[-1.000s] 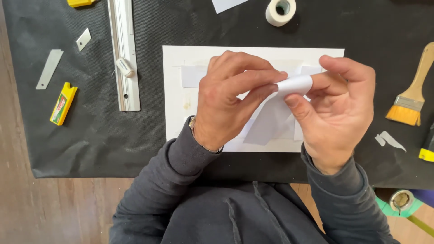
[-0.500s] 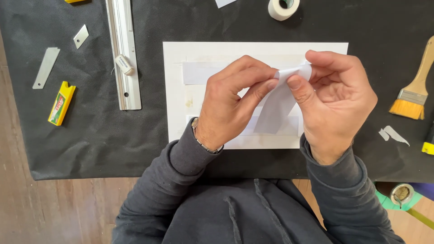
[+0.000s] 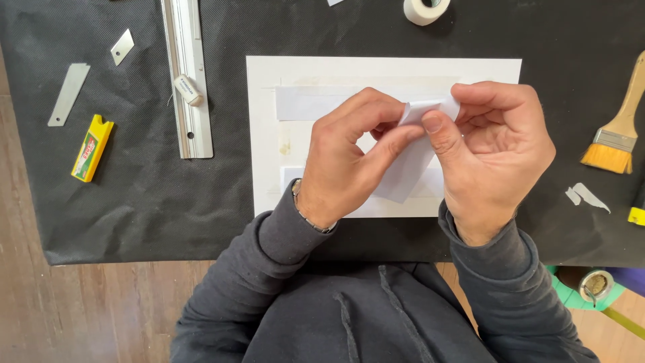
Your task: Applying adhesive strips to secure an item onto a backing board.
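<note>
Both my hands meet over a white sheet (image 3: 265, 134) that lies on a black mat (image 3: 168, 195). My left hand (image 3: 349, 158) and my right hand (image 3: 494, 151) pinch a small white strip of paper (image 3: 406, 168) between fingers and thumbs. The strip's top end is folded at my fingertips and its lower end hangs down toward the sheet. A pale band of paper (image 3: 302, 102) lies across the upper part of the sheet, partly hidden by my hands.
A metal ruler (image 3: 188, 74) with a small white eraser-like piece (image 3: 188, 90) lies at the left. Further left are a yellow blade case (image 3: 92, 148) and loose blades (image 3: 68, 94). A tape roll (image 3: 424, 9) sits at the top, a brush (image 3: 615, 134) at the right.
My hands have lifted the paper strip a little up and to the right. The folded end has turned upward between my fingertips.
</note>
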